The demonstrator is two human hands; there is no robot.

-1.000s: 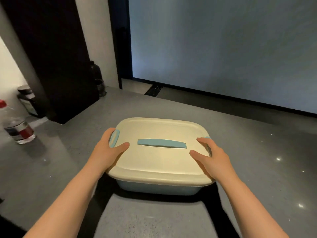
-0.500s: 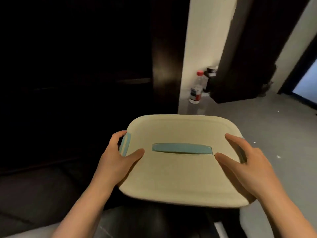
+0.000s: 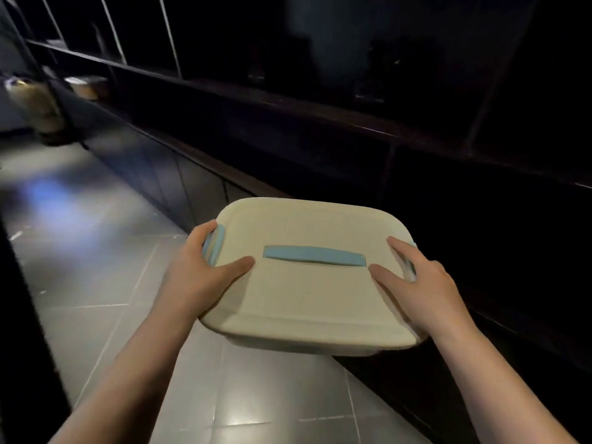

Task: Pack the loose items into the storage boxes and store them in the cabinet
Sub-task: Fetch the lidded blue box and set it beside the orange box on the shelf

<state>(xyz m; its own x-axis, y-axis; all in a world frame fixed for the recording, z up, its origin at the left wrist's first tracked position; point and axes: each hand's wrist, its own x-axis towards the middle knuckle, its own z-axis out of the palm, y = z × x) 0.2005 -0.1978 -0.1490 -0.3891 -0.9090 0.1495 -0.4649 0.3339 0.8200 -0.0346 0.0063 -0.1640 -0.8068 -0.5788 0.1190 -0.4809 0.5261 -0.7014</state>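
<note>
A storage box (image 3: pixel 307 302) with a cream lid and a light blue handle strip is held in the air at the centre of the head view. My left hand (image 3: pixel 198 274) grips its left side over a blue clasp, thumb on the lid. On the opposite side my right hand (image 3: pixel 423 286) holds the right edge, thumb on the lid. The lid is closed, so the contents are hidden. A long dark cabinet (image 3: pixel 320 149) with lower doors and open upper shelves runs behind and to the right of the box.
Grey floor tiles (image 3: pixel 96 283) lie below and to the left. A pale blurred object (image 3: pixel 35 104) stands at the far left end of the cabinet, and a small light item (image 3: pixel 85 86) rests on its ledge. A dark vertical edge (image 3: pixel 19 283) borders the left.
The box has been lifted off the grey counter and carried as the view swung left, from the counter and bottles to the dark cabinet over the tiled floor. Both hands kept their grip.
</note>
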